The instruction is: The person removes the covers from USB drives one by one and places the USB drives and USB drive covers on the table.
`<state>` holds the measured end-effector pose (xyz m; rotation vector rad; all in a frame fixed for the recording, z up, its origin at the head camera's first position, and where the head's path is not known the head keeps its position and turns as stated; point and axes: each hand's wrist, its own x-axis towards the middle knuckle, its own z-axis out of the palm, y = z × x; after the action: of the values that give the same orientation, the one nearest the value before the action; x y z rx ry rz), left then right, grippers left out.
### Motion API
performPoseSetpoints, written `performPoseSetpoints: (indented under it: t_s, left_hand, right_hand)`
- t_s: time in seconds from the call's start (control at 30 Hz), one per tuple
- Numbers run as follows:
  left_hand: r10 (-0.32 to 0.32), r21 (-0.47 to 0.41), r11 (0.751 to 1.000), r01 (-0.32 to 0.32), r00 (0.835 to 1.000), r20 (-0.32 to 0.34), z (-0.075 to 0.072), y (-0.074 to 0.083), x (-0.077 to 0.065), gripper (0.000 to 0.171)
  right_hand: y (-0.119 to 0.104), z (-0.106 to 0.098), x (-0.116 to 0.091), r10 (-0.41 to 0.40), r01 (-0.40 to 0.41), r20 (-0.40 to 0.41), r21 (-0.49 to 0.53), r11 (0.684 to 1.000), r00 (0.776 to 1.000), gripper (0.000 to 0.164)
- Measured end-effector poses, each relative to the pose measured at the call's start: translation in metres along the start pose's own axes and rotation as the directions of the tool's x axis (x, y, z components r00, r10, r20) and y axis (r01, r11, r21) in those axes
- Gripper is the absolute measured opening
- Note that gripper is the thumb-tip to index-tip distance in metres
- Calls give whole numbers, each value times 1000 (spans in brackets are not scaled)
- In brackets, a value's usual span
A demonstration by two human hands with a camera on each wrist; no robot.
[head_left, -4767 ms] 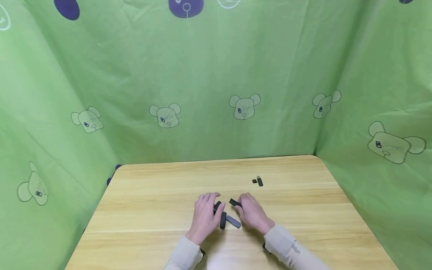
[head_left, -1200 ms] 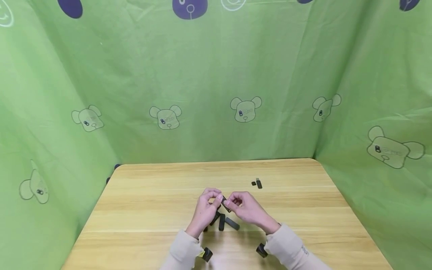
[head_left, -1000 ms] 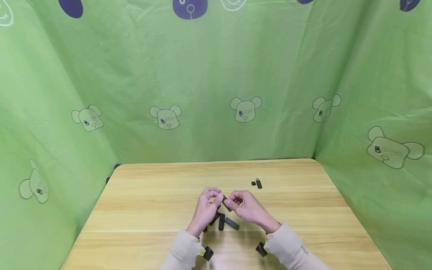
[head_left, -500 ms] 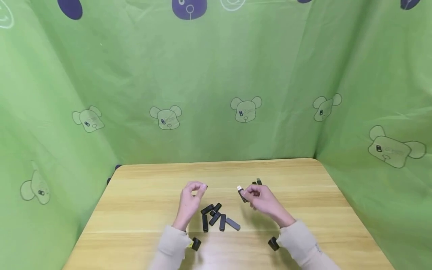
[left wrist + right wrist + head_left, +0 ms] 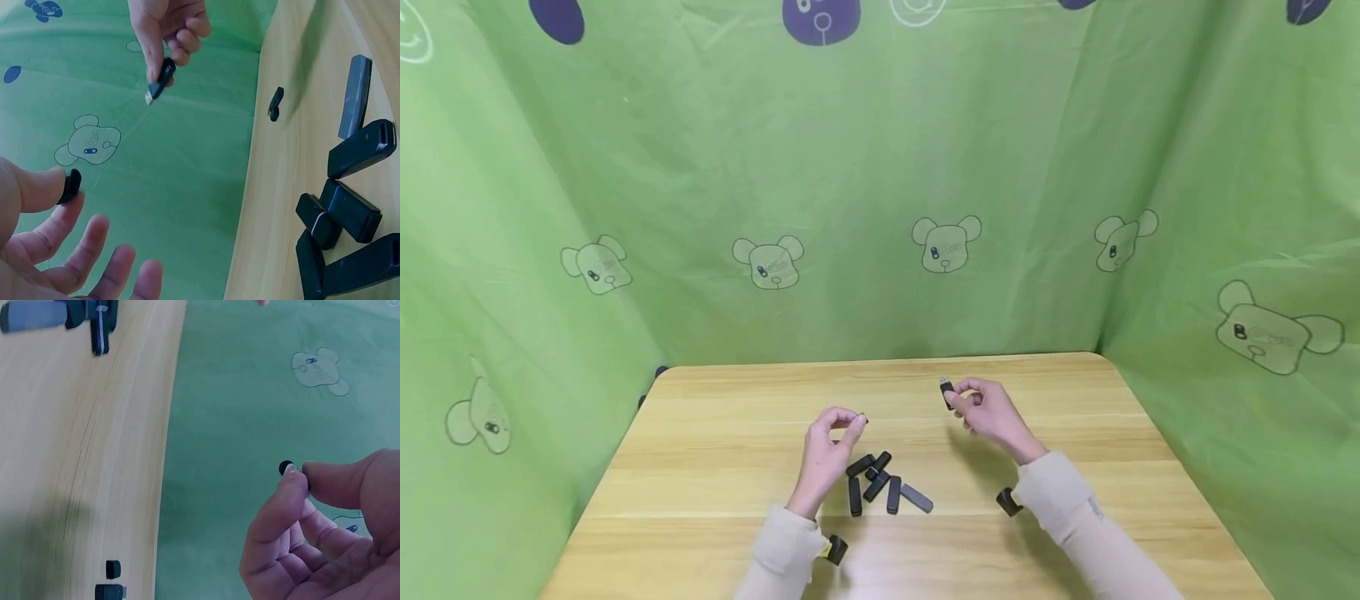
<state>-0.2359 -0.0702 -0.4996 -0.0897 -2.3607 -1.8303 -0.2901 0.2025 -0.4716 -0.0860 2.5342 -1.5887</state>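
Note:
My left hand pinches a small black USB cap between thumb and index finger, the other fingers spread loosely in the left wrist view. Farther right and toward the back of the table, my right hand holds a black USB flash drive by its body, metal plug bare and pointing away. Both hands are raised over the wooden table. Below and between them lies a cluster of several black flash drives, along with one grey flash drive.
Toward the table's far edge lie an uncapped black flash drive and its loose cap; my right hand hides them in the head view. Green curtains with bear prints surround the table on three sides.
The hands have parted, the cap coming off the flash drive into the left hand. The right hand has since carried the drive toward the far edge; the left has barely moved in the last half second.

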Motion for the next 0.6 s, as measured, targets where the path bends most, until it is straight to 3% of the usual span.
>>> performPoseSetpoints:
  t_s: [0.33,0.6]
  left_hand:
    - [-26,-22,999,26,1000,18,3,-2,-4,19]
    - [-11,-20,1000,12,1000,19,4,1,-1,19]
  right_hand:
    - [7,-3,22,79,-80,-25,-38,996,997,21]
    - [15,-6,40,88,-97,-70,-131,987,994,24]
